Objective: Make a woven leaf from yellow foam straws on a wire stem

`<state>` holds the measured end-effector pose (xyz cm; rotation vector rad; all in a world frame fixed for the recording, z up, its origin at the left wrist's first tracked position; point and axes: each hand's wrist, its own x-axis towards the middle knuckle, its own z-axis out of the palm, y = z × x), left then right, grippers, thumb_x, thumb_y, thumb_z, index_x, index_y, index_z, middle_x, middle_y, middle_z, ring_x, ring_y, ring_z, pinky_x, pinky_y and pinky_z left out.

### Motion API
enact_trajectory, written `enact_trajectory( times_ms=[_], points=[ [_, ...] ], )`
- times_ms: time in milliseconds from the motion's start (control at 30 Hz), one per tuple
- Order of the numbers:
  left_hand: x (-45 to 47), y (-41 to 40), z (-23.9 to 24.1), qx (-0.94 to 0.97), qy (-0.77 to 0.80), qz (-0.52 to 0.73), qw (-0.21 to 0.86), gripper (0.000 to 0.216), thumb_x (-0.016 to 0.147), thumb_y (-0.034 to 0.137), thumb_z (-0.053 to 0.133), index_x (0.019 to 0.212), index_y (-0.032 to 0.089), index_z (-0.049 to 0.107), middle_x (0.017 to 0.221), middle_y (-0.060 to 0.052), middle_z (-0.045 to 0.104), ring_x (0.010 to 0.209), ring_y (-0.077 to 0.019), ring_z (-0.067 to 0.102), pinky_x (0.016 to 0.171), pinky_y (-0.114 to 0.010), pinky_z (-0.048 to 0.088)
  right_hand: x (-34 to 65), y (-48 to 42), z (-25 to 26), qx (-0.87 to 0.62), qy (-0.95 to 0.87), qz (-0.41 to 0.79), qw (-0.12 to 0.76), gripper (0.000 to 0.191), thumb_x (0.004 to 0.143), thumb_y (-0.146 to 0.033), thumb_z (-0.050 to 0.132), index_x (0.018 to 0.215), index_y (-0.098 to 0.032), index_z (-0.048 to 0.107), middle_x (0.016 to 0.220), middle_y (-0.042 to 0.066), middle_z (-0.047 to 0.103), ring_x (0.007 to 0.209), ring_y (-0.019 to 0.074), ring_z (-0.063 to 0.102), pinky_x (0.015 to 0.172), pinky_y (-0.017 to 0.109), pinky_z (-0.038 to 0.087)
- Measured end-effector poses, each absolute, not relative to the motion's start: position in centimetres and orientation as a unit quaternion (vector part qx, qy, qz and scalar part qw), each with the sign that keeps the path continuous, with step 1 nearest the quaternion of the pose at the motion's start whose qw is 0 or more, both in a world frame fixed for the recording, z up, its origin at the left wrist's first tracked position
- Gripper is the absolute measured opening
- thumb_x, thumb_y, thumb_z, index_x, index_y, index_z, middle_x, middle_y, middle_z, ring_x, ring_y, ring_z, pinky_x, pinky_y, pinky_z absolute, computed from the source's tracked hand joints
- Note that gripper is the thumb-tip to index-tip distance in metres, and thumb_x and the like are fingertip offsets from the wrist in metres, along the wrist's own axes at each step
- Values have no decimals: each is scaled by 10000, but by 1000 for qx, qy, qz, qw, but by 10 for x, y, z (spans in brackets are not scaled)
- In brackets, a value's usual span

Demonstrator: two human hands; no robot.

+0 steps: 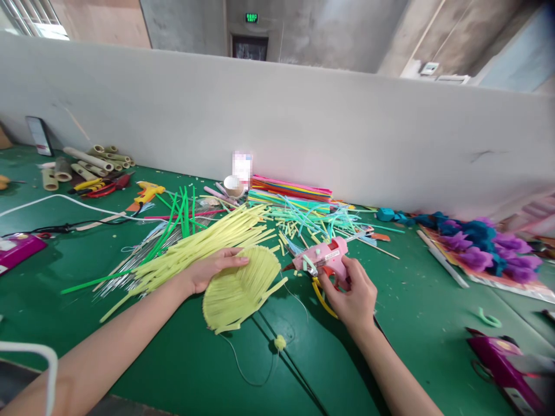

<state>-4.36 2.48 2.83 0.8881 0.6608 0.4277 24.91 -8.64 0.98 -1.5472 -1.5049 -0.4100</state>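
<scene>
My left hand (219, 267) grips the upper edge of a pale yellow leaf-shaped piece (243, 289) made of rows of pipe cleaners, its thumb lying on the face. In my right hand (353, 294) is a pink glue gun (325, 255), its nozzle pointing left and close to the right edge of the piece. Whether the nozzle touches cannot be told. A loose strip end sticks out at the piece's lower right. Below it, a small yellow ball (280, 342) sits by two thin dark rods. Behind my left hand lies a bundle of yellow pipe cleaners (208, 237).
Green pipe cleaners (184, 214), a yellow glue gun (150, 190) and bamboo pieces (93, 162) lie at the left. Purple and blue fluffy flowers (489, 245) are at the right, with a purple device (507, 364) nearer. A grey partition (277, 115) closes the table's back.
</scene>
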Motion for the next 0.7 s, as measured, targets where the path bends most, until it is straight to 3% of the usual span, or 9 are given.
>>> enact_trajectory(
  times_ms=[167, 700],
  points=[
    [-45, 25, 26, 416, 319, 203, 827, 368, 755, 304, 802, 1081, 170, 697, 985, -102, 776, 851, -251, 747, 790, -348, 584, 250, -88, 9, -625, -616, -158, 452, 269, 802, -352, 688, 987, -200, 564, 713, -13, 539, 510, 126, 445, 495, 258, 410],
    [-44, 24, 28, 420, 336, 212, 816, 410, 737, 315, 816, 1090, 152, 684, 1019, -130, 765, 883, -267, 740, 815, -364, 574, 249, -87, 14, -634, -605, -163, 453, 270, 795, -373, 684, 967, -191, 584, 694, -27, 502, 519, 121, 445, 489, 245, 405]
  ],
)
